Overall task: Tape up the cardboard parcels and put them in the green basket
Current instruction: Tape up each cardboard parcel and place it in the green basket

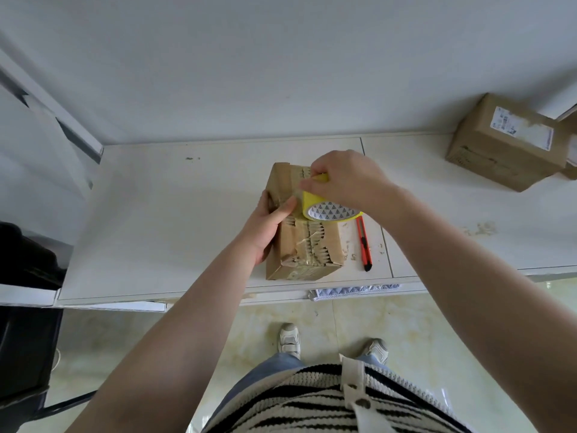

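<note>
Our left hand (268,226) grips the left side of the cardboard parcel (304,245), thumb pressed on top. Its top paper is torn, w/ corrugation showing. Our right hand (346,179) clamps the yellow tape roll (324,207) on the parcel; core has small triangle print, unreadable. Parcel lies mid counter (171,220). Right: orange cutter (364,243), then a second box (499,148) w/ white label, text too small.

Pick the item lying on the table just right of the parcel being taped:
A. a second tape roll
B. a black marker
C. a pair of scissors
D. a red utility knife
D: a red utility knife lies on the table beside the torn parcel, just below the yellow tape roll that the right hand holds over the parcel's top.
</note>
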